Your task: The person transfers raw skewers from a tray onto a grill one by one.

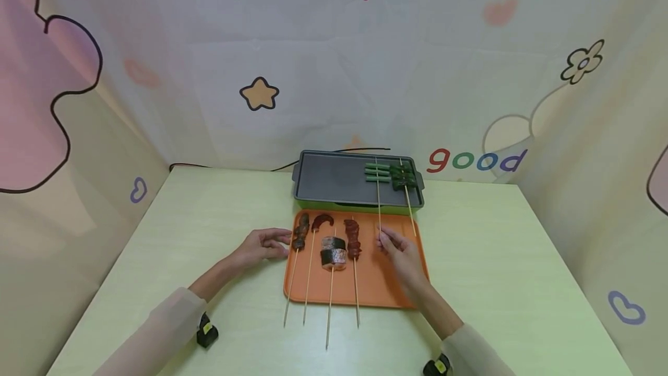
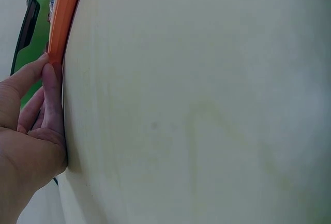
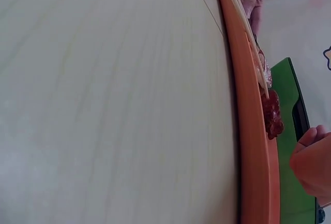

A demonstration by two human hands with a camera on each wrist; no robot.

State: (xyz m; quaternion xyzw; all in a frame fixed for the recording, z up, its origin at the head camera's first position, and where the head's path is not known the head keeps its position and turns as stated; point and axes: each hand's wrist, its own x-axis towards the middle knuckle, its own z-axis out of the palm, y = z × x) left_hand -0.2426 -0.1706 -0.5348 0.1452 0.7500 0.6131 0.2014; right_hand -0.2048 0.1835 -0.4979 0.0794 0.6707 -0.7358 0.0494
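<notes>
Skewer of green beans (image 1: 378, 179) extends over the griddle (image 1: 334, 176) in the head view, the right hand (image 1: 404, 257) pinching its bare stick; probably light and stiff, best held low. Left-wrist view: the left hand (image 2: 39, 138) pinches the orange tray (image 2: 63, 27). Right-wrist view: the right hand looks curled, stick unseen.

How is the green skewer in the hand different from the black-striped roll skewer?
The green skewer carries thin green pieces; the roll skewer carries a chunky roll with black bands. The right hand pinches the green skewer, while no hand touches the roll skewer. The green skewer's food is over the gray pan; the roll skewer's is over the orange tray. Both have a long, thin stick.
</notes>
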